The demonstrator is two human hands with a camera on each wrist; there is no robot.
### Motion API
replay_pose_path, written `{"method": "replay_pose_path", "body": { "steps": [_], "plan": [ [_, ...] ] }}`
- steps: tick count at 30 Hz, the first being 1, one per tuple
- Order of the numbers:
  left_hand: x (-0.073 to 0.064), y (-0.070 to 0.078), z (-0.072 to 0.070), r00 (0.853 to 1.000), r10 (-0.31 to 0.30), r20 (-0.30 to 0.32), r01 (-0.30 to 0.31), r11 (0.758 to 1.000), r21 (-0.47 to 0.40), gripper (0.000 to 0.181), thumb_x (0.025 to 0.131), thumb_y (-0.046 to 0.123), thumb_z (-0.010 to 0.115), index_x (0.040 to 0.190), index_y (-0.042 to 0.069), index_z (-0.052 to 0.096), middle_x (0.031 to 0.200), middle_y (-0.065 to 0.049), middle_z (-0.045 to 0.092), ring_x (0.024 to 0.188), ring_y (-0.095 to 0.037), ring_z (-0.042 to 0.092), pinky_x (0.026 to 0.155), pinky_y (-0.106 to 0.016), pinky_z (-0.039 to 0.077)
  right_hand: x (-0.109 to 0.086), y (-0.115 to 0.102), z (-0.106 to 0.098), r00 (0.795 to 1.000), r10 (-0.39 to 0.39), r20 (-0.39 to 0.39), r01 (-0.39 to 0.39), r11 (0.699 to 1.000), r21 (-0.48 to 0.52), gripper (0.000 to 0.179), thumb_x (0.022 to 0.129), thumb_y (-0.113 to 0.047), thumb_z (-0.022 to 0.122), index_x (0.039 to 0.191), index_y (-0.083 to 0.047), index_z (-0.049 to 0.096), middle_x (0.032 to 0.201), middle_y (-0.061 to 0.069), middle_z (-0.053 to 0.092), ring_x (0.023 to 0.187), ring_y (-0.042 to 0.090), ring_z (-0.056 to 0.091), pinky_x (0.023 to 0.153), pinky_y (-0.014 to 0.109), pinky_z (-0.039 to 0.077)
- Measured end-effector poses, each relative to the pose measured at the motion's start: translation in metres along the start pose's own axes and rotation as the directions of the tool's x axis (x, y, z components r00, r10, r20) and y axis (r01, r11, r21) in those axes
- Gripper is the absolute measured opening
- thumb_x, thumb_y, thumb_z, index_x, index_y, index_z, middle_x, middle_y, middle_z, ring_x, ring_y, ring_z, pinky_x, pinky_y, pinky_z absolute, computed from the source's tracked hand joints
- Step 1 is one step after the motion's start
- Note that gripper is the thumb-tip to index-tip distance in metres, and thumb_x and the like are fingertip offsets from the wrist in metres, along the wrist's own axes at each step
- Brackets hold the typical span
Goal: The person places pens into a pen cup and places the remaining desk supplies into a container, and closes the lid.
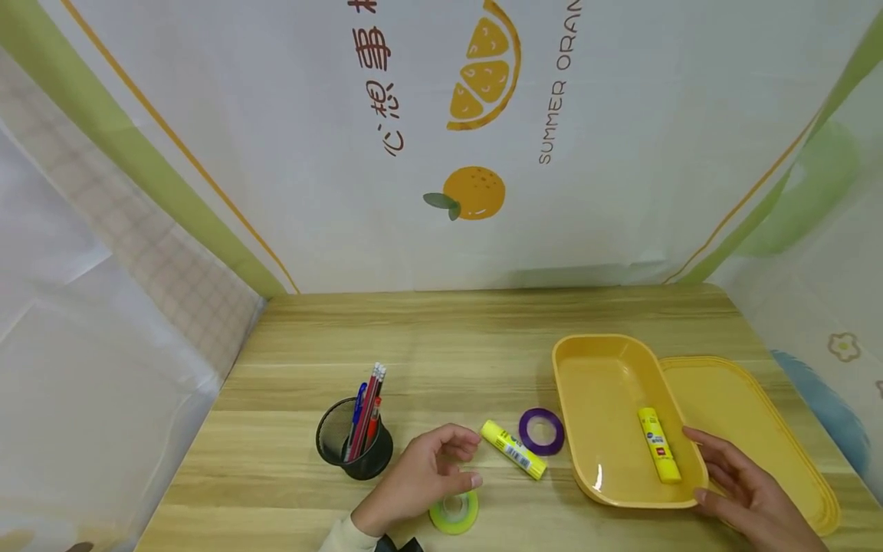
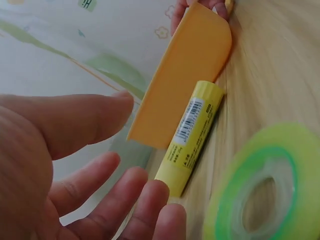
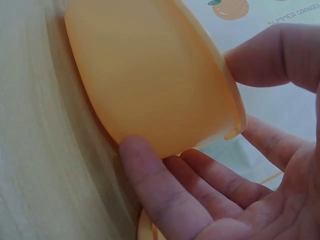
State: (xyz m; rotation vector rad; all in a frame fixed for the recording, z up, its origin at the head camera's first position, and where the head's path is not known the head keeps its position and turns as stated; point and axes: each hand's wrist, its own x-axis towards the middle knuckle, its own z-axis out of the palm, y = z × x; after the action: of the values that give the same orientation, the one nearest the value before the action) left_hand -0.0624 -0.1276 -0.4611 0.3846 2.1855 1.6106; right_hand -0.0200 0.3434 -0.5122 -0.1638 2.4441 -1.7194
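Observation:
My left hand (image 1: 431, 475) hangs over the table with loosely bent fingers and nothing between them. Just beyond its fingertips lies a yellow glue stick (image 1: 513, 449), its barcode label showing in the left wrist view. Below the palm is a roll of green tape (image 1: 464, 524), and a roll of purple tape (image 1: 530, 442) lies beside the glue stick. My right hand (image 1: 748, 487) grips the near right corner of a yellow plastic box (image 1: 600, 468), thumb and fingers spread around its rim and wall. Inside the box lies another yellow glue stick (image 1: 658, 445).
Left of my left hand stands a black mesh pen cup (image 1: 375, 458) holding pencils and pens. A yellow lid (image 1: 717, 391) lies on the wooden table (image 1: 428, 337), partly under the box's right side. Printed cloth (image 1: 607, 215) hangs along the back and sides.

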Motion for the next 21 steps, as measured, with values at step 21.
{"method": "replay_pose_path", "body": {
  "steps": [21],
  "plan": [
    [-0.025,-0.023,-0.015,0.998,-0.064,-0.005,0.064,0.993,0.099,0.047,0.086,0.02,0.09,0.127,0.011,0.07,0.121,-0.005,0.07,0.108,-0.016,0.062,0.086,-0.022,0.054,0.002,-0.001,0.002,0.999,0.032,-0.021,-0.034,0.998,-0.061,0.069,0.103,-0.001,0.064,0.164,-0.005,0.03,0.143,-0.04,0.044,0.118,-0.017,0.057,0.082,0.023,0.062]
  ]
}}
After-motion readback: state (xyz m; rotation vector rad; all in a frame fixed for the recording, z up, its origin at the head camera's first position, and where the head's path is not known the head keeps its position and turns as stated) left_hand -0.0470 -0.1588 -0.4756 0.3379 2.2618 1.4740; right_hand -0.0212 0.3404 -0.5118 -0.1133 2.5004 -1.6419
